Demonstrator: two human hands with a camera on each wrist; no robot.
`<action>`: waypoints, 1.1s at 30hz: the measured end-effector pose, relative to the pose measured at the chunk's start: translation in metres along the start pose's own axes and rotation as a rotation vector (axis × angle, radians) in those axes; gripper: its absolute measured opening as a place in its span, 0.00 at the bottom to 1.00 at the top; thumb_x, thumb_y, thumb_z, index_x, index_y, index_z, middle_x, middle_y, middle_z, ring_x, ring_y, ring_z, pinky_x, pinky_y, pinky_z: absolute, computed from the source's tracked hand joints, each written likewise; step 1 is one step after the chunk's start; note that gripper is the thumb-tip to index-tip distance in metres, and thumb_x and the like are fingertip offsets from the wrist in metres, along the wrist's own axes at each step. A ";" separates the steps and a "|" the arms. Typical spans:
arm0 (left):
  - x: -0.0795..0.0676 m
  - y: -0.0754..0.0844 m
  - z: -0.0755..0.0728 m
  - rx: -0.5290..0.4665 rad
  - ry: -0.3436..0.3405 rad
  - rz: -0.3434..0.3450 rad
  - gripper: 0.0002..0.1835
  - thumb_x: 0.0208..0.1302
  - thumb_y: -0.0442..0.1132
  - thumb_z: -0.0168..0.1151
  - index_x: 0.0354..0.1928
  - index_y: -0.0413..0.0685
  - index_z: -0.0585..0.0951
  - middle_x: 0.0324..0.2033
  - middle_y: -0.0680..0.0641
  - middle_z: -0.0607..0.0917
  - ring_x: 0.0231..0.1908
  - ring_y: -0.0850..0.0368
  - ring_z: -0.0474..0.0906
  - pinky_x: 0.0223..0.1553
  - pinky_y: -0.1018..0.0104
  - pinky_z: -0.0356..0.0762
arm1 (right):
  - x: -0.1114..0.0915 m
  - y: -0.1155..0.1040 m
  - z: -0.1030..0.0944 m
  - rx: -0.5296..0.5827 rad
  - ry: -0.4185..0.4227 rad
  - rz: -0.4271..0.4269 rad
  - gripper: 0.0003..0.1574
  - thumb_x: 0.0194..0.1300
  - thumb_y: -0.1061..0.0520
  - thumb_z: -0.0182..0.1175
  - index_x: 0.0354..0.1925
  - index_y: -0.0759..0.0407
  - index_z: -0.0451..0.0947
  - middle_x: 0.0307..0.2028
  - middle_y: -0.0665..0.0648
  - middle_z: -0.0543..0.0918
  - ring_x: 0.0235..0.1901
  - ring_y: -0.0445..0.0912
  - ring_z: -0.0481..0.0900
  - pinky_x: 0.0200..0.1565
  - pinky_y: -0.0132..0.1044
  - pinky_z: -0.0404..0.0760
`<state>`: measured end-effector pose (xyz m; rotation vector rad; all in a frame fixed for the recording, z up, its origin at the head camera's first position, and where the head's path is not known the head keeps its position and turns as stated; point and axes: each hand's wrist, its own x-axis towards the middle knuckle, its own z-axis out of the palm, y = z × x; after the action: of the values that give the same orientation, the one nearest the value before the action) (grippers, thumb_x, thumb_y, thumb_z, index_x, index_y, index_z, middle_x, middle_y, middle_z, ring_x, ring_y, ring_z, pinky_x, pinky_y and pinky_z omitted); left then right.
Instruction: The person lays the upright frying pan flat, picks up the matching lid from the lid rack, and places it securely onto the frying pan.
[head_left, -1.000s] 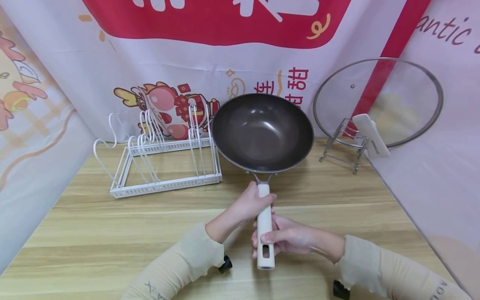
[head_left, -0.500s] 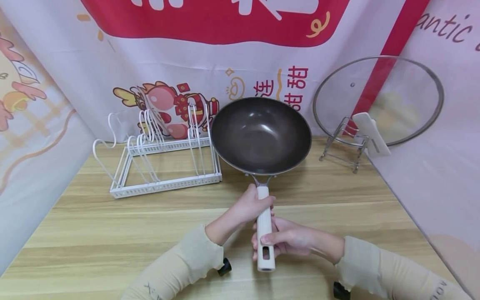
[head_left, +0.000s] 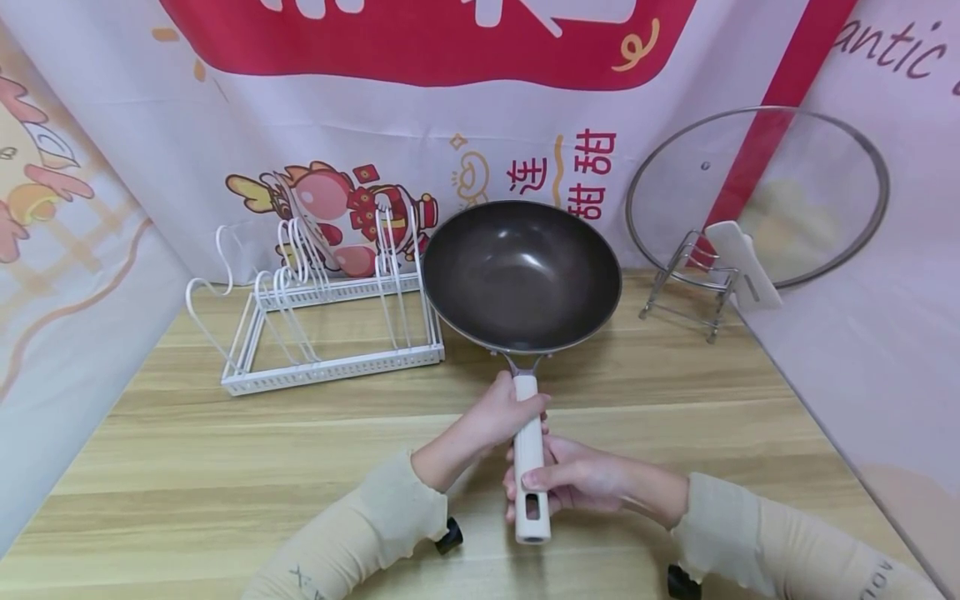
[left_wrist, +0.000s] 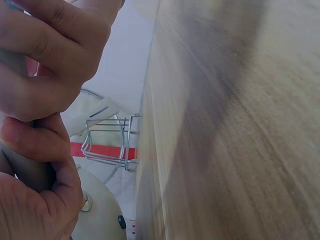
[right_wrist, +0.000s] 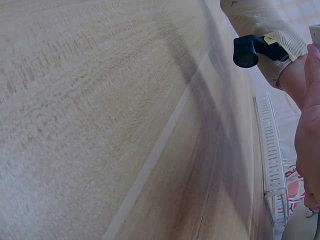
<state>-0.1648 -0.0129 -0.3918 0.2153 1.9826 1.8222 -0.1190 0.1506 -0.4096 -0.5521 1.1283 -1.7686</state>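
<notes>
A dark-lined wok [head_left: 521, 275] with a pale handle [head_left: 529, 454] is held level-ish above the table, its inside facing up towards me. My left hand [head_left: 506, 410] grips the handle close to the bowl, thumb across the top. Nearer the handle's end, my right hand [head_left: 573, 475] wraps it from the right, thumb on top beside the hanging hole. In the left wrist view, fingers curl round the handle, and the wok's pale outside [left_wrist: 102, 212] shows below them. The right wrist view catches only part of the hands [right_wrist: 307, 135] at its right edge.
To the left of the wok stands a white wire rack [head_left: 333, 367] with upright dividers. A small metal stand [head_left: 690, 287] at the back right bears a large glass lid [head_left: 750, 192] and a white spatula-like piece [head_left: 742, 262]. Cloth backdrops border the wooden table [head_left: 300, 467].
The wok's bowl has tipped or sunk slightly downward in the head view, uncovering more lettering behind it. Both hands keep their grip in almost the same place.
</notes>
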 end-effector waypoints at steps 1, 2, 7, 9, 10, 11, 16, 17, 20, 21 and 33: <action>0.000 0.000 0.000 -0.003 -0.004 0.008 0.12 0.68 0.31 0.62 0.45 0.34 0.69 0.28 0.41 0.81 0.25 0.55 0.81 0.28 0.68 0.83 | 0.000 0.000 0.000 0.003 -0.001 0.001 0.22 0.74 0.61 0.56 0.57 0.63 0.56 0.46 0.54 0.83 0.49 0.51 0.86 0.53 0.48 0.85; 0.000 -0.001 0.000 -0.009 -0.011 0.015 0.10 0.68 0.31 0.62 0.44 0.34 0.70 0.27 0.41 0.81 0.25 0.55 0.81 0.27 0.68 0.82 | 0.000 0.000 0.000 0.004 -0.003 0.001 0.22 0.74 0.61 0.56 0.57 0.63 0.56 0.46 0.54 0.83 0.49 0.51 0.86 0.53 0.48 0.85; 0.002 -0.002 0.000 -0.036 -0.024 0.032 0.07 0.67 0.30 0.62 0.38 0.36 0.72 0.24 0.43 0.81 0.23 0.56 0.81 0.25 0.70 0.81 | 0.000 0.001 -0.001 0.007 -0.008 -0.004 0.22 0.74 0.61 0.56 0.57 0.63 0.56 0.46 0.54 0.83 0.49 0.51 0.86 0.53 0.47 0.85; 0.002 -0.003 0.001 -0.048 -0.023 0.028 0.07 0.67 0.30 0.62 0.36 0.38 0.73 0.23 0.44 0.81 0.22 0.57 0.80 0.25 0.70 0.81 | 0.000 0.001 -0.001 0.006 -0.010 -0.004 0.22 0.74 0.60 0.56 0.57 0.63 0.56 0.46 0.53 0.83 0.49 0.51 0.86 0.53 0.48 0.85; 0.003 -0.003 0.001 -0.054 -0.026 0.029 0.07 0.67 0.30 0.62 0.35 0.37 0.73 0.22 0.44 0.80 0.22 0.57 0.80 0.24 0.70 0.80 | 0.000 0.002 -0.002 0.006 -0.011 -0.003 0.22 0.74 0.60 0.56 0.58 0.63 0.56 0.46 0.53 0.83 0.49 0.51 0.86 0.53 0.48 0.85; 0.003 -0.004 0.001 -0.059 -0.027 0.026 0.07 0.67 0.30 0.62 0.34 0.38 0.74 0.22 0.45 0.80 0.21 0.57 0.79 0.24 0.71 0.80 | 0.000 0.002 -0.002 0.006 -0.013 -0.003 0.23 0.75 0.60 0.56 0.58 0.63 0.56 0.47 0.53 0.83 0.49 0.51 0.86 0.53 0.48 0.85; 0.002 -0.006 0.002 -0.081 -0.012 0.005 0.08 0.65 0.31 0.64 0.36 0.38 0.73 0.22 0.45 0.80 0.21 0.57 0.77 0.23 0.72 0.78 | 0.000 0.003 -0.003 0.007 -0.016 -0.007 0.22 0.75 0.59 0.57 0.58 0.62 0.57 0.47 0.53 0.82 0.49 0.51 0.85 0.54 0.48 0.84; 0.002 -0.006 0.002 -0.082 -0.007 0.000 0.08 0.65 0.31 0.64 0.37 0.38 0.72 0.22 0.45 0.80 0.21 0.57 0.77 0.23 0.72 0.78 | 0.000 0.003 -0.003 0.007 -0.016 -0.009 0.22 0.75 0.59 0.56 0.58 0.62 0.57 0.47 0.53 0.82 0.49 0.51 0.85 0.54 0.48 0.84; 0.002 -0.007 0.003 -0.086 0.003 -0.020 0.09 0.64 0.30 0.64 0.38 0.38 0.72 0.23 0.45 0.80 0.22 0.57 0.77 0.24 0.71 0.79 | 0.000 0.004 -0.002 0.010 -0.017 -0.009 0.21 0.75 0.60 0.56 0.57 0.61 0.57 0.47 0.53 0.82 0.49 0.51 0.85 0.53 0.47 0.85; 0.003 -0.007 0.003 -0.087 0.002 -0.025 0.08 0.65 0.30 0.63 0.38 0.38 0.72 0.23 0.45 0.80 0.21 0.57 0.77 0.24 0.71 0.79 | 0.000 0.004 -0.002 0.013 -0.017 -0.008 0.21 0.75 0.60 0.56 0.57 0.61 0.57 0.47 0.53 0.82 0.49 0.51 0.85 0.53 0.46 0.85; 0.001 -0.008 0.003 -0.093 -0.016 -0.022 0.07 0.64 0.29 0.62 0.34 0.39 0.73 0.22 0.45 0.80 0.22 0.57 0.78 0.25 0.71 0.79 | 0.000 0.005 0.000 0.017 -0.018 0.002 0.17 0.75 0.61 0.54 0.56 0.60 0.59 0.47 0.53 0.82 0.49 0.51 0.85 0.53 0.46 0.85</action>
<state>-0.1632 -0.0105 -0.4002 0.1785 1.8768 1.8880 -0.1164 0.1494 -0.4140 -0.5553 1.1004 -1.7664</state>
